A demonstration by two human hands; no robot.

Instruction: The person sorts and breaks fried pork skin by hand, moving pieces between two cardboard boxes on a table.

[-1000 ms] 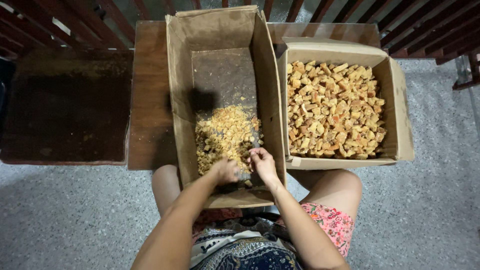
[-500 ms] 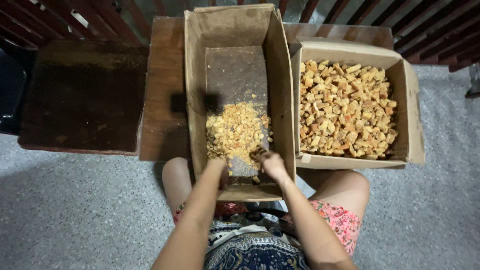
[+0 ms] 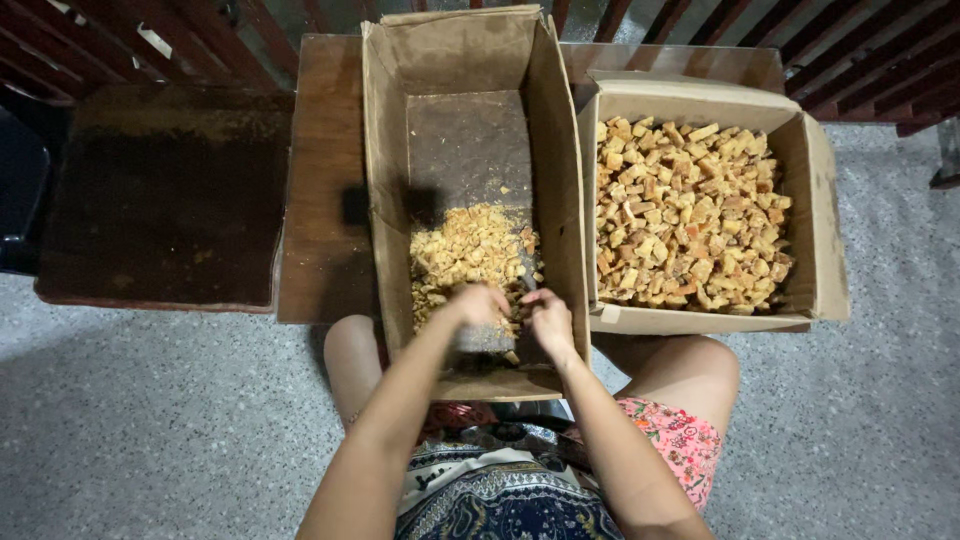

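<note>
A tall open cardboard box (image 3: 385, 200) lies in front of me with a dark board (image 3: 468, 140) on its floor. A heap of small yellow-brown crumbly pieces (image 3: 470, 250) covers the board's near half. My left hand (image 3: 478, 303) is curled over a piece at the heap's near edge, above a flat grey surface (image 3: 482, 340). My right hand (image 3: 548, 318) is closed right beside it, and a dark narrow blade (image 3: 527, 268) sticks out from it over the heap. The two hands almost touch.
A second cardboard box (image 3: 815, 230) to the right is full of larger yellow-brown chunks (image 3: 685, 215). Both boxes rest on a brown wooden bench (image 3: 320, 200). A dark stained slab (image 3: 165, 200) sits to the left. My knees and patterned clothing are below, on grey speckled floor.
My hands have stayed at the near edge of the heap and drawn slightly closer together. The view has shifted a little.
</note>
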